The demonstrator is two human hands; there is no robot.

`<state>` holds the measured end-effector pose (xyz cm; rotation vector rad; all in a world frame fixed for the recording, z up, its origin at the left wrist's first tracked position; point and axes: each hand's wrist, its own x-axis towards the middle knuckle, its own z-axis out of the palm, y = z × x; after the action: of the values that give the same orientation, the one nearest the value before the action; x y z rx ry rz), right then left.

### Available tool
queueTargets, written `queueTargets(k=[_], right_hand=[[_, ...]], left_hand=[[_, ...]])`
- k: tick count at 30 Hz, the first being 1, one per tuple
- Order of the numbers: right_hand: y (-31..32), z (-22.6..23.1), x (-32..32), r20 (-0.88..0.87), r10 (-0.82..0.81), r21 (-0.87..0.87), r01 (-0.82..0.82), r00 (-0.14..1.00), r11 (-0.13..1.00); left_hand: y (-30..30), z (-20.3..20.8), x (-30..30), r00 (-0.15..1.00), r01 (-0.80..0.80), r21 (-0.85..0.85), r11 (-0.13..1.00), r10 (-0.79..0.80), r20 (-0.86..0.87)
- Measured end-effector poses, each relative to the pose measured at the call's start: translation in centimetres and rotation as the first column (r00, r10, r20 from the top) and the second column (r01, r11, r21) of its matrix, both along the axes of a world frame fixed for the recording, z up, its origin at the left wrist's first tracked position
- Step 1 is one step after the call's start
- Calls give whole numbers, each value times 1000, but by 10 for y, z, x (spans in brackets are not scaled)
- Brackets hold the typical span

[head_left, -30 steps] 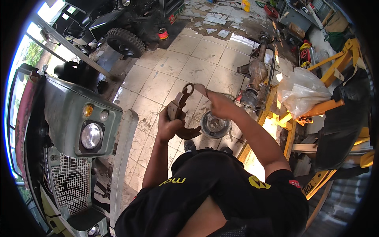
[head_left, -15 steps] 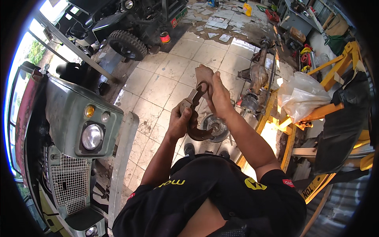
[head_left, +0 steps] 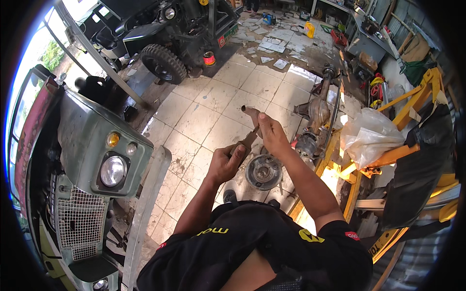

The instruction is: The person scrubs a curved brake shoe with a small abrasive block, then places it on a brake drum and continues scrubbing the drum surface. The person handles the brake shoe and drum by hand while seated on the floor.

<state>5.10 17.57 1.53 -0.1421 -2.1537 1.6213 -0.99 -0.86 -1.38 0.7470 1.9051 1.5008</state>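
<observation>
In front of my body, my left hand (head_left: pixel 227 163) is closed around a rusty brown metal part (head_left: pixel 250 138), turned nearly edge-on; it looks like a brake shoe. My right hand (head_left: pixel 274 135) meets its upper end, thumb up and fingers mostly hidden. A brown, curved piece with a dark tip (head_left: pixel 250 113) sticks out past my right hand. I cannot tell whether it belongs to the same part or is separate. Below the hands, on the tiles, lies a round greasy metal drum or hub (head_left: pixel 263 172), apart from both hands.
A green vehicle front (head_left: pixel 104 145) and its metal bumper (head_left: pixel 148 194) stand at left. A rusty axle (head_left: pixel 318 111) lies at right beside a yellow frame (head_left: pixel 410 102) with a plastic bag (head_left: pixel 371 138). Farther off are a tyre (head_left: pixel 163 64), a red can (head_left: pixel 209 58) and broken tiles (head_left: pixel 272 43).
The brown metal part has turned from its curved side to nearly edge-on. My right hand has moved down slightly, and the round drum is now less covered.
</observation>
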Motion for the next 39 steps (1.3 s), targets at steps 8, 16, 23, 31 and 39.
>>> queueTargets(k=[8, 16, 23, 31, 39], right_hand=[[-4, -3, 4, 111, -55, -78, 64, 992, 995], [-10, -12, 6, -28, -55, 67, 57, 998, 996], [-13, -6, 7, -287, 47, 641, 155, 957, 751], [-18, 2, 3, -207, 74, 688, 92, 976, 720], [-17, 5, 3, -221, 131, 694, 61, 966, 717]], left_hand=[[-1, 9, 9, 996, -14, -58, 998, 9, -84], [-1, 4, 10, 995, -31, -46, 998, 26, -95], [-2, 1, 6, 999, -42, 4, 999, 42, -18], [-6, -4, 5, 998, -65, -18, 998, 65, 2], [-11, 8, 12, 998, -49, -33, 998, 48, -35]])
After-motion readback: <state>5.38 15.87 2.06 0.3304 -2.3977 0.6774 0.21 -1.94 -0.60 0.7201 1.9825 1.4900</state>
